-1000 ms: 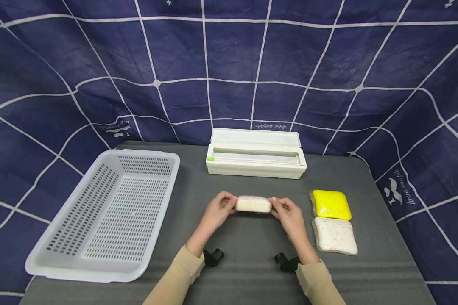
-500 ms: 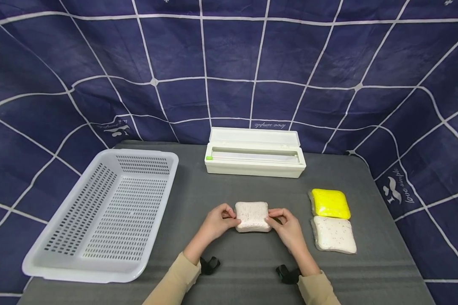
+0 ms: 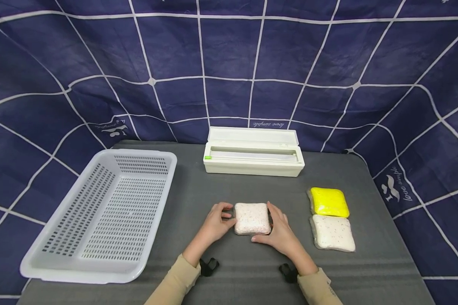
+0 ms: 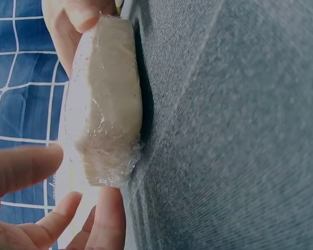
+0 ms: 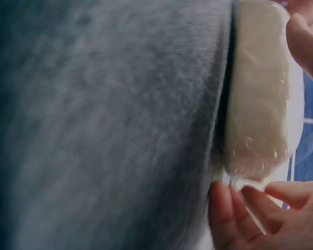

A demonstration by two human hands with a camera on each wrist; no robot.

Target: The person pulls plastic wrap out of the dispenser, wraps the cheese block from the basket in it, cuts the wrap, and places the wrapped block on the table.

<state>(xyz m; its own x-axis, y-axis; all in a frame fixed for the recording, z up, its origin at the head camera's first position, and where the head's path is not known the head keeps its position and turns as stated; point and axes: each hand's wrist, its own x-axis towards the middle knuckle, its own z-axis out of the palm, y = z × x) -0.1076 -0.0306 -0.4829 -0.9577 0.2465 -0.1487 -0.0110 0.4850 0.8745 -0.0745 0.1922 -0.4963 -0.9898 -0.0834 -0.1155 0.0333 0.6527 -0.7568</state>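
Note:
A white, toast-shaped block (image 3: pixel 252 218) with reddish specks lies flat on the grey cloth in the head view, wrapped in clear film. My left hand (image 3: pixel 215 222) is at its left side; in the left wrist view its thumb (image 4: pixel 26 164) stands apart from the block while a fingertip is right at the film-covered end (image 4: pixel 112 161). Around the right side spreads my right hand (image 3: pixel 280 231), thumb by the front edge, index finger by the back corner. In the right wrist view, its other fingertips (image 5: pixel 250 208) lie close to the block's end.
Behind the block stands a white cling film dispenser (image 3: pixel 253 167) with its lid up and a green slider. A grey perforated plastic basket (image 3: pixel 158 207) is at the left. At the right lie a yellow wrapped block (image 3: pixel 329 202) and a white speckled wrapped block (image 3: pixel 333 233).
The block was held on edge between both hands, then lowered until it lay flat with its speckled face up. Both hands have loosened, and the right has spread around the right side.

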